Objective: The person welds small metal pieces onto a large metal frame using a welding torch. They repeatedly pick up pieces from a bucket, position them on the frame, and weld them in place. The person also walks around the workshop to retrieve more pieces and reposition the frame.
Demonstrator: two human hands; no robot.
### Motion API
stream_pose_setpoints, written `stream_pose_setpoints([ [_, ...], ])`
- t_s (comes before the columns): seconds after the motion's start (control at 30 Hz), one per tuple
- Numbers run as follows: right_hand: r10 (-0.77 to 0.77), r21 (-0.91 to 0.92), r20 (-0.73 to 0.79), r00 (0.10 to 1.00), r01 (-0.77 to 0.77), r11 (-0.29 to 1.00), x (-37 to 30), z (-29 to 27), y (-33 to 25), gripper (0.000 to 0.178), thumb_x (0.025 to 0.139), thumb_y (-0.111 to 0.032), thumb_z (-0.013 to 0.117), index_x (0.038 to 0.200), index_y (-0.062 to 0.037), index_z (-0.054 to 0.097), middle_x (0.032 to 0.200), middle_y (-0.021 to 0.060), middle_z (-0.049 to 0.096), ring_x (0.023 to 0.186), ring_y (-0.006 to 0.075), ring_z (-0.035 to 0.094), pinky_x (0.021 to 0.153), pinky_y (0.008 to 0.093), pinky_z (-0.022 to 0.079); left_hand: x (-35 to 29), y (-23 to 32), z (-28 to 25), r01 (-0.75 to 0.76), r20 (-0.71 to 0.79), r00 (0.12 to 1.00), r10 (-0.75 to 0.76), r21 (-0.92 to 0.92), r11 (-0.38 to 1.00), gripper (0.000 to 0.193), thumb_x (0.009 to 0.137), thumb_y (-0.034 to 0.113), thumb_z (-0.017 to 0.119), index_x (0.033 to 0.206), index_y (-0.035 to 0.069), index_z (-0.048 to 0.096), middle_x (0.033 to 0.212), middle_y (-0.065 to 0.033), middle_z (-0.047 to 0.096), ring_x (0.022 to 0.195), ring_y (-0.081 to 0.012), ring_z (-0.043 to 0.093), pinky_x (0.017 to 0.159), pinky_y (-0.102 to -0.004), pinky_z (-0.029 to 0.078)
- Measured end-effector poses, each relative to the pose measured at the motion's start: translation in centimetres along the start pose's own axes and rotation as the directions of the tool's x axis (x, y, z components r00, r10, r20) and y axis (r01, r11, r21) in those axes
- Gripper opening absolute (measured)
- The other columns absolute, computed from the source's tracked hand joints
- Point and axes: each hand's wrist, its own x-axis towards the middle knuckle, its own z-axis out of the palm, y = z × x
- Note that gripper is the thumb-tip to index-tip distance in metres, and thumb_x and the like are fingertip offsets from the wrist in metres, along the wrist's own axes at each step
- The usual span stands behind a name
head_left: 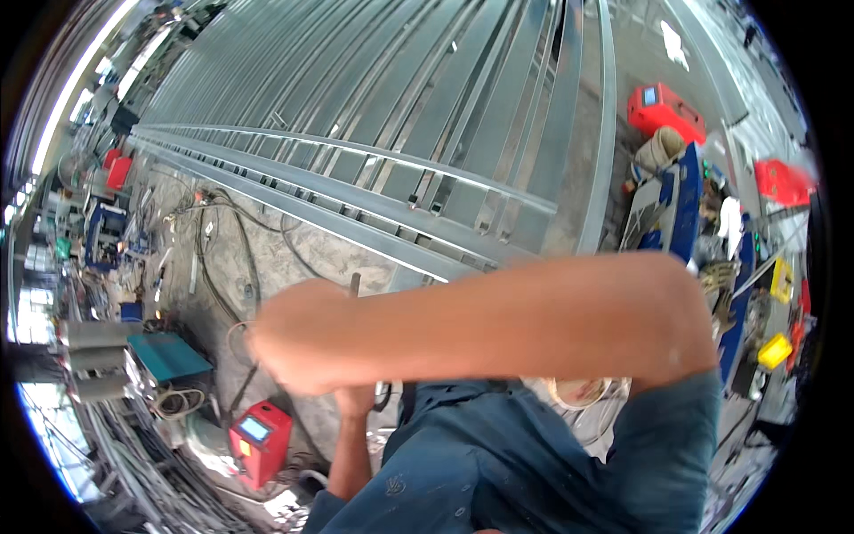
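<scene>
My right forearm reaches across the view from the right. My right hand (298,338) is at its far end, left of the middle, smeared by motion, so its fingers do not show. Behind and below it is my left hand (356,400), only its wrist side visible and its fingers covered by the right hand. A short dark bar (355,284) pokes up past the right wrist; whether either hand holds it is hidden. Close by the left wrist shows a dark curved piece (383,397), too little of it to name. Beyond the hands lies a large frame of grey metal channels (391,169).
A red machine with a small screen (261,445) stands at lower left, beside a teal-topped box (169,356). Dark cables (242,240) run over the dusty floor. On the right are another red machine (665,113), a beige bucket (660,149) and a blue-edged cart (683,209).
</scene>
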Motion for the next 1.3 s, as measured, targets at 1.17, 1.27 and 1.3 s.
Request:
stream_pose_setpoints([
  [1.17, 0.928, 0.976, 0.208, 0.308, -0.131, -0.175, -36.7, 59.6, -1.1, 0.032, 0.102, -0.024, 0.063, 0.125, -0.002, 0.063, 0.106, 0.0109, 0.074, 0.072, 0.0123, 0.067, 0.051, 0.0234, 0.053, -4.5, 33.8, -1.5, -0.928, 0.733, 0.338, 0.591, 0.155, 0.338, 0.054, 0.095, 0.014, 0.058, 0.147, 0.025, 0.054, 0.102, -0.0205, 0.068, 0.092, -0.0385, 0.07, 0.077, -0.0481, 0.058],
  [1.27, 0.951, 0.916, -0.149, 0.271, -0.325, 0.236, -44.8, 77.5, 2.9, 0.026, 0.102, -0.025, 0.063, 0.117, -0.0034, 0.064, 0.097, 0.009, 0.075, 0.066, 0.0124, 0.065, 0.049, 0.0238, 0.052, -4.1, 30.9, -2.0, -0.892, 0.728, 0.353, 0.587, 0.072, 0.447, 0.053, 0.095, 0.014, 0.058, 0.146, 0.027, 0.055, 0.098, -0.0217, 0.068, 0.091, -0.0396, 0.07, 0.076, -0.0495, 0.057],
  [1.3, 0.951, 0.923, -0.157, 0.265, -0.303, 0.237, -45.0, 80.0, 2.5, 0.025, 0.102, -0.025, 0.063, 0.115, -0.0038, 0.065, 0.094, 0.0084, 0.075, 0.065, 0.0125, 0.065, 0.049, 0.0239, 0.052, -5.3, 28.9, -3.0, -0.848, 0.786, 0.397, 0.474, 0.116, 0.517, 0.059, 0.093, 0.011, 0.058, 0.149, 0.03, 0.052, 0.1, -0.0205, 0.067, 0.089, -0.0408, 0.069, 0.076, -0.0502, 0.057],
])
